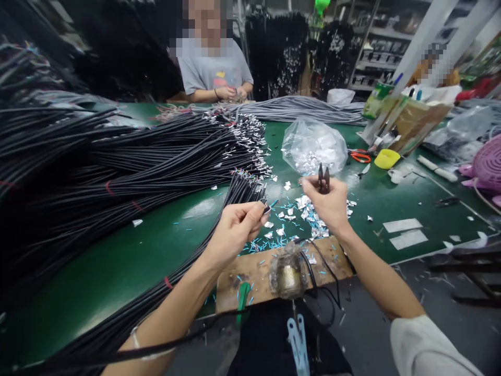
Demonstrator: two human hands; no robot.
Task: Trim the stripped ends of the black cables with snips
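Note:
My left hand (245,222) pinches the end of a black cable (267,210), from which a thin blue wire (274,203) sticks out to the right. To the right, my right hand (326,201) is closed around a dark hand tool with two pointed tips (324,177); the tips face away from me and stand slightly apart. Most of that tool is hidden in the palm, so its exact kind does not show. Beneath and between the hands lie blue wire offcuts (270,243) and silvery foil scraps (289,213). A small bundle of black cables (242,189) rests beside my left hand.
Large black cable bundles (156,151) cover the table's left side. A wooden board (230,266) at the front edge carries a metal device (288,274). Beyond my right hand are a clear plastic bag (313,143) and orange-handled scissors (360,156). A co-worker (215,68) is across the table.

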